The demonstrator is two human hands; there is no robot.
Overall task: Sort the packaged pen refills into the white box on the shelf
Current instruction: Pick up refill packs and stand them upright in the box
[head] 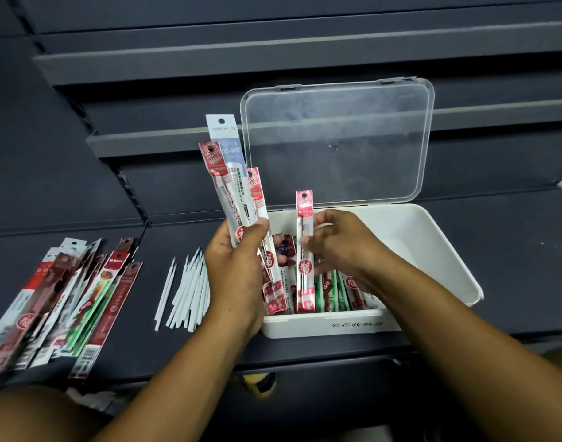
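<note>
Far left on the dark shelf [512, 250] lies a pile of packaged refills [59, 301], mostly red and white with a green one among them, overlapping and slanting up to the right. Just beside it is a bunch of loose white refills [187, 291], bare of any packaging and lying roughly parallel.

Next comes the left hand [238, 260], its fingers and thumb curled round the lower part of a fan of packs [231, 193]. The fan stands upright and leans a little left: a pale blue-and-white pack at the back, red-topped ones in front.

Near it, the right hand [340, 247] pinches a single red pack [305, 250] between thumb and fingertips at about mid-length. The pack stands upright, with its lower end down inside the white box [432, 250].

The box sits on the shelf with its clear lid [337, 145] hinged open and standing up behind it. A row of packs [337, 291], red and green, stands on edge along the near left part of the box. The right part shows bare white floor.
</note>
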